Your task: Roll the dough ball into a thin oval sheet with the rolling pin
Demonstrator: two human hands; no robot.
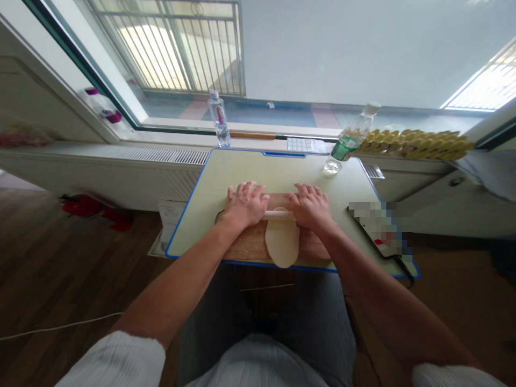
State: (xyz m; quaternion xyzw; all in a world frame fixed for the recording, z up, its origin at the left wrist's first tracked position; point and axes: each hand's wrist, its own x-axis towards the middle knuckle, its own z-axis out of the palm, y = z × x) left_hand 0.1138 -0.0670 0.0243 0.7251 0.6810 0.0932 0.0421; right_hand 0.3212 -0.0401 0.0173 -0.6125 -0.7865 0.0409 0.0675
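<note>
A pale rolling pin [279, 215] lies crosswise over a flattened oval sheet of dough [282, 244]. The dough rests on a wooden cutting board [245, 246], and its near end hangs past the board's front edge. My left hand [246, 204] presses its palm on the pin's left part, fingers stretched forward and apart. On the right part lies my right hand [312, 205], also flat with fingers extended. Both palms cover the pin's ends. Its middle shows between them, across the dough's far part.
The board sits on a small blue-edged table [201, 188]. A green-labelled bottle [345, 148] stands at its back right corner; a clear bottle [220, 121] is on the sill. A partly blurred flat dark-edged object [374, 231] lies right. A red fire extinguisher [97, 211] is left.
</note>
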